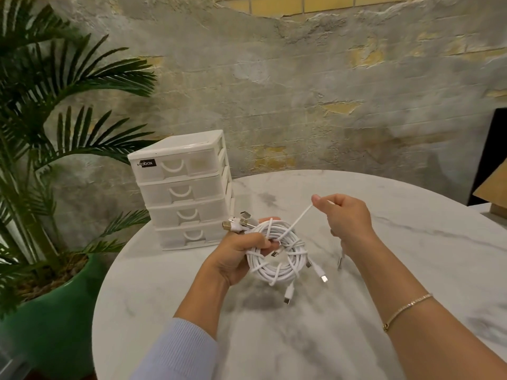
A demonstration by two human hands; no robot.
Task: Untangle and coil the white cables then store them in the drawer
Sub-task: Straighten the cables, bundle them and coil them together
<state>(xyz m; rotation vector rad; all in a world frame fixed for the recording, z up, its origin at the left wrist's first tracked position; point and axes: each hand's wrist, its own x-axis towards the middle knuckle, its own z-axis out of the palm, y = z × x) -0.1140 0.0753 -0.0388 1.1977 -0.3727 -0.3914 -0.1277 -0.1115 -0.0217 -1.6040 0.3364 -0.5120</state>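
white cables (275,252) sat as a round coil above the marble surface (411,242), gripped at its left rim by the left hand (241,253), fingers curled round the loops. from the head view, one loose strand ran up and right to the right hand (343,218), pinched there. plugs dangled below. the drawer unit (186,187), all drawers closed, stood just behind the left hand, nearer it.

Round marble table (384,283) — white drawer unit (189,193) at far-left edge
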